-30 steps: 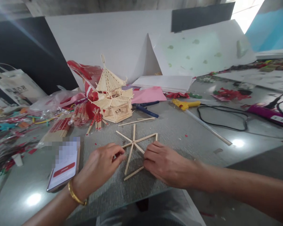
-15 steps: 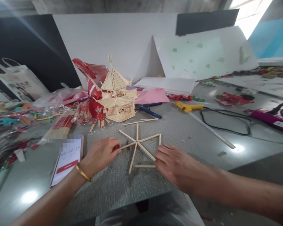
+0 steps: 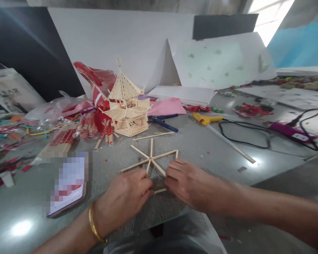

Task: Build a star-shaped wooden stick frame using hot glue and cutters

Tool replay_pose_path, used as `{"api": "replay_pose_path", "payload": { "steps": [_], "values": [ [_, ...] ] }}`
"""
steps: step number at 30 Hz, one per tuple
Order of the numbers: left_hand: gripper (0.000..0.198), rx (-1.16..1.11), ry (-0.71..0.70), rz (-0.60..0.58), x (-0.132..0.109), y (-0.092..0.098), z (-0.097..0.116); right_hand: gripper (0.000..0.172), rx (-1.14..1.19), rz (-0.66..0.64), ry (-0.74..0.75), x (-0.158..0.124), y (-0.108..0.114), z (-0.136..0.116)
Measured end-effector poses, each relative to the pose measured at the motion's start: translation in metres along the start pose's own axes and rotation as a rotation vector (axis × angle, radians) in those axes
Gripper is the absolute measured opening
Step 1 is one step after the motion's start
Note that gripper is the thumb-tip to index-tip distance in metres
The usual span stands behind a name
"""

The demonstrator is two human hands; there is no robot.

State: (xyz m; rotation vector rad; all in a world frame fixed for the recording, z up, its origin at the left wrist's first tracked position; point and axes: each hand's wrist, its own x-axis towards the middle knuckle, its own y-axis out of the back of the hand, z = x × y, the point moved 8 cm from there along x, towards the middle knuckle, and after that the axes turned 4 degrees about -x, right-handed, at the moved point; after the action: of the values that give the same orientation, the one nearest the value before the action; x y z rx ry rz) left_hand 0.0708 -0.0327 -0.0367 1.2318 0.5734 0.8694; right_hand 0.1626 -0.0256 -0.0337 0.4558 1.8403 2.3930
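Note:
A six-spoked star of thin wooden sticks point(image 3: 141, 164) lies flat on the table, with a short stick joined at its upper right tip. My left hand point(image 3: 131, 190) is closed at the near spoke, its fingertips hiding that spoke's end. At the lower right spoke, my right hand point(image 3: 188, 183) is closed, covering the spoke's tip. Between the two hands runs a loose short wooden stick point(image 3: 160, 191), both its ends hidden by the fingers. Behind the star stands a pagoda model point(image 3: 129, 109) built from similar sticks.
Loose sticks point(image 3: 148, 137) and blue-handled pliers point(image 3: 164, 123) lie behind the star. A yellow glue gun point(image 3: 206, 119) with a black cord rests to the right, near a purple power strip point(image 3: 290, 132). On the left are a phone point(image 3: 69, 187) and packed stick bundles point(image 3: 60, 139).
My left hand has moved from the left spoke to the near spoke, at the short stick's left end. My right hand stays at the lower right spoke. The view has shifted slightly.

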Motion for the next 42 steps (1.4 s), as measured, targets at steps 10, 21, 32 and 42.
{"api": "replay_pose_path", "payload": {
  "steps": [10, 21, 32, 42],
  "values": [
    [0.018, 0.031, -0.056, 0.054, 0.002, -0.009, 0.007, 0.022, 0.266, -0.004, -0.1, -0.023, 0.005, 0.025],
    [0.02, 0.13, -0.119, 0.084, -0.001, -0.008, 0.011, 0.022, 0.225, 0.022, -0.063, -0.022, -0.003, 0.022],
    [0.022, 0.133, -0.094, 0.055, 0.003, -0.007, 0.014, 0.018, 0.198, 0.012, -0.071, -0.022, -0.005, 0.023],
    [0.025, 0.088, -0.09, 0.061, 0.002, -0.01, 0.011, 0.021, 0.189, 0.032, -0.069, -0.021, -0.006, 0.023]
  ]
}}
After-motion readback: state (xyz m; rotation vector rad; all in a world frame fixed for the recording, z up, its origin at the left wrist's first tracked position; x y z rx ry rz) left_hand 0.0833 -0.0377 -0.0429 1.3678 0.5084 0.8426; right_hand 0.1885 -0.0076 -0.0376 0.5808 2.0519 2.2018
